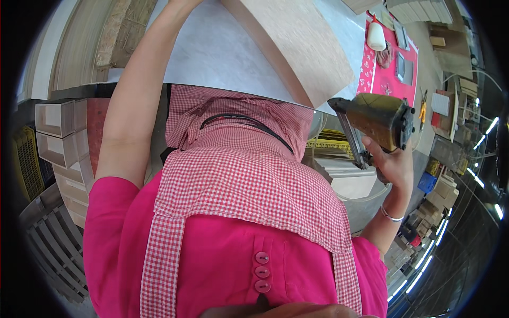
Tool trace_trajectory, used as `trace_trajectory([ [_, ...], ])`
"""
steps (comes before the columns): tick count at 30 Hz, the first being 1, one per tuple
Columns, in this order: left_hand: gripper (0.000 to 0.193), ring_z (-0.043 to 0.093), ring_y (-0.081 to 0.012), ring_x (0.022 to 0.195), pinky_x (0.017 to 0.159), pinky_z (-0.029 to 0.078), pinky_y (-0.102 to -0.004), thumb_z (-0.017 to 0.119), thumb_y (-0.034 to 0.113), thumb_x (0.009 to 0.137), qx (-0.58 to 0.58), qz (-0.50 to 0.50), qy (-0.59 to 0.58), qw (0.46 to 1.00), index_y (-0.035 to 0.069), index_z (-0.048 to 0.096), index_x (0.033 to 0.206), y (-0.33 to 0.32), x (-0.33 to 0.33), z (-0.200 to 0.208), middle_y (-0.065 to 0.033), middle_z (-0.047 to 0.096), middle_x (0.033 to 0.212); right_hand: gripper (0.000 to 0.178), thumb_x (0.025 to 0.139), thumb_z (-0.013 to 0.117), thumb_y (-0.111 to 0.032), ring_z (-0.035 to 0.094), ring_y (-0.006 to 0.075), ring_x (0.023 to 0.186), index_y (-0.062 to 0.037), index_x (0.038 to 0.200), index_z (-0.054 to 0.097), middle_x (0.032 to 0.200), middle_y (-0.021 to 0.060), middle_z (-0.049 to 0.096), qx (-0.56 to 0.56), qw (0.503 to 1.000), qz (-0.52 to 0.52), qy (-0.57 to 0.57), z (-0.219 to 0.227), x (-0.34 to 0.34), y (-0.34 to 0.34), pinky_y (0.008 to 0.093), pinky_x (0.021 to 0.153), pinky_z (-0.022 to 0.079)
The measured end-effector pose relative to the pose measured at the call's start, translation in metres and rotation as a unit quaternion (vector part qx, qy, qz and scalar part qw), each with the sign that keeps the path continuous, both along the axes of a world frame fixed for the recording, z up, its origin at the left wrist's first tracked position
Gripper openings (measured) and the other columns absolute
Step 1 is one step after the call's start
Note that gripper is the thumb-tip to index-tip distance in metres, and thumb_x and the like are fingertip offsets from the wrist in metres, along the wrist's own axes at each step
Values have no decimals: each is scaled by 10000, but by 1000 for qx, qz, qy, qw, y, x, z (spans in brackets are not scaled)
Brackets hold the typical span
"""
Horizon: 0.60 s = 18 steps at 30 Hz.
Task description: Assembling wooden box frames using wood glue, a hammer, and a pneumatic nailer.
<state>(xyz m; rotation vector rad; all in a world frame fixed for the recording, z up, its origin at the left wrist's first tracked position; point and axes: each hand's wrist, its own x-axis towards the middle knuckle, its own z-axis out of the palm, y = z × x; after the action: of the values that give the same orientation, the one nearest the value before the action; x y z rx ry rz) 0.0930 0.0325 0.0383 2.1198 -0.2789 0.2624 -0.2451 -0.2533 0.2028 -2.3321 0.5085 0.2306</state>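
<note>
My right hand is closed round the handle of a pneumatic staple gun, a dark, worn tool with a slanting metal magazine. The gun's nose is close to the near right corner of a pale wooden box or panel; whether they touch I cannot tell. That wooden piece lies slantwise on the white-topped table, its far end cut off by the upper edge. My left arm reaches across the table's left side. Only the base of my left hand shows at the top edge, its fingers out of view.
A white bottle and a crumpled cloth lie on a pink cloth at the right. Stacked boards stand at the left, above several open wooden boxes. An air hose loops below the gun. Yellow crates sit under the table.
</note>
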Motion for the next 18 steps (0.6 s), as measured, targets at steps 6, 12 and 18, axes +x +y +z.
trace_trajectory([
  [6,426,643,-320,906,828,511,-382,721,261,852,41,96,-42,994,61,657,1223,48,-106,15,-150,659,1013,290,847,808,-130,624,100,671,25,1047,667,823,41,707,-52,998,-24,-36,-8,23,-14,287,601,511],
  [12,416,604,-283,863,803,478,-366,762,90,823,127,-65,-130,981,98,696,1234,65,-195,6,-104,630,934,234,872,793,-186,497,55,451,0,946,671,660,-7,608,-59,990,-121,-46,-7,32,-34,251,406,384],
  [18,373,598,-230,837,743,459,-352,747,20,812,157,-93,-181,966,107,737,1175,65,-191,6,-75,623,910,240,873,794,-200,481,53,429,-7,935,666,628,-17,589,-37,992,-115,-36,-5,26,-40,239,390,373],
])
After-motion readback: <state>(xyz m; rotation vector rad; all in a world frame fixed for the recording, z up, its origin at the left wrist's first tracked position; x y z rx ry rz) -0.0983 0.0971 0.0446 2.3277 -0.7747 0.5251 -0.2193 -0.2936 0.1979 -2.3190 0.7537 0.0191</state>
